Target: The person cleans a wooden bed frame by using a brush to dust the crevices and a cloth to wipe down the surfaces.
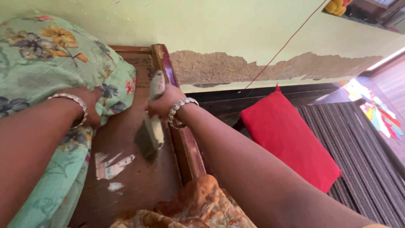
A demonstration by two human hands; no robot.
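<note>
Closed around a brush (152, 126), the right hand's (163, 102) grip sets its bristles on the wooden bed base (139, 177); the left hand (86, 106) clutches the floral bedding (38, 59) beside the brush. Sweeping well, I judge, means short strokes with the cloth held back.

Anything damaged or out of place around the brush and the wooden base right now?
Yes. Torn paper scraps stick to the bare wooden base below the brush in the right hand. On the wall behind, paint has peeled off in a long ragged strip.
</note>
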